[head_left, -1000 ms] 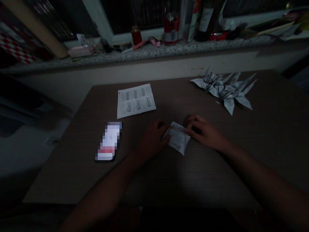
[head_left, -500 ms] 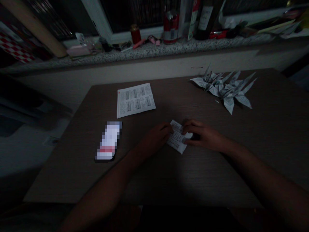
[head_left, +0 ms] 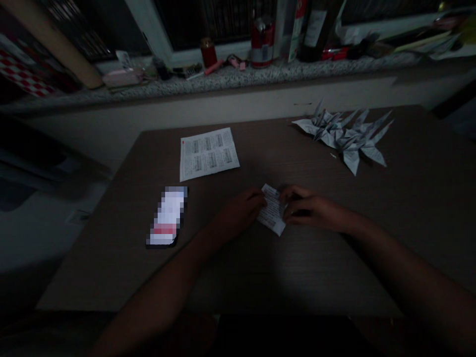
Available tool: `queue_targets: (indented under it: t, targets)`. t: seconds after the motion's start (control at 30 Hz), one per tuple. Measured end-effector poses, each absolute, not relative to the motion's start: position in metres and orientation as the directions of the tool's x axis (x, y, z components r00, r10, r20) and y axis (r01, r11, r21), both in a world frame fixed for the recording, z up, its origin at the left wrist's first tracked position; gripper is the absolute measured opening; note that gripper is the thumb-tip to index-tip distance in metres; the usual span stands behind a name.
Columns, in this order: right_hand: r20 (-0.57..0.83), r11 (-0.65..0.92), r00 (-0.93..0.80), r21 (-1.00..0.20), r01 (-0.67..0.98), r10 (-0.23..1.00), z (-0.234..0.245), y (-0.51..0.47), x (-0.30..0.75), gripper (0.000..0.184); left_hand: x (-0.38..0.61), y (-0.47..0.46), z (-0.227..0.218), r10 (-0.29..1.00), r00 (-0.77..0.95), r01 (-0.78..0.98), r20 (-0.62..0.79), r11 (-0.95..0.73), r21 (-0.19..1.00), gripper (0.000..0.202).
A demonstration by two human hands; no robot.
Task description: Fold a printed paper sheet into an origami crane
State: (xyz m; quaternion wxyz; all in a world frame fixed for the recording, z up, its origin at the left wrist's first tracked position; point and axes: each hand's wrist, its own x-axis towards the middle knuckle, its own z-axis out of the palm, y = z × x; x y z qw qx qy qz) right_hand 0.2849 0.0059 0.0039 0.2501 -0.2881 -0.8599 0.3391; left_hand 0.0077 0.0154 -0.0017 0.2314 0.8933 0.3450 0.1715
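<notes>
A small folded piece of printed paper (head_left: 273, 213) lies on the table in front of me, turned at an angle. My left hand (head_left: 247, 210) has its curled fingers on the paper's left edge, holding it against the tabletop. On the opposite side, my right hand (head_left: 312, 208) bends its fingers over the right edge, with thumb and fingertips closed on it. The fingers cover part of that edge, and the dim light blurs the fingertips.
A flat printed sheet (head_left: 210, 153) lies behind my left hand, with a lit phone (head_left: 167, 215) nearer to me. Several folded paper cranes (head_left: 345, 134) cluster at the back right of the table (head_left: 238, 277). Cans and bottles crowd the stone sill (head_left: 223, 79).
The paper's right corner, which stuck out under my right hand, no longer shows, and the paper looks narrower. My right fingers have drawn closer together at that edge. The left hand stays put.
</notes>
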Motion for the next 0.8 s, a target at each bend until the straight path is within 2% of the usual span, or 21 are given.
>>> queue_targets:
  t: [0.37,0.63,0.8]
  targets:
    - [0.235,0.619,-0.731,-0.721,0.31,0.64,0.003,0.004,0.285,0.012,0.006,0.014,0.0,0.683,0.711,0.514,0.168,-0.667,0.539,0.022]
    - [0.218,0.588,-0.714,-0.742,0.321,0.665,0.01,0.001,0.282,0.014,0.007,0.013,0.003,0.693,0.696,0.501,0.189,-0.657,0.563,0.017]
    - [0.207,0.559,-0.715,-0.774,0.299,0.668,0.015,0.001,0.281,0.014,0.004,0.011,0.014,0.65,0.742,0.469,0.166,-0.679,0.565,0.028]
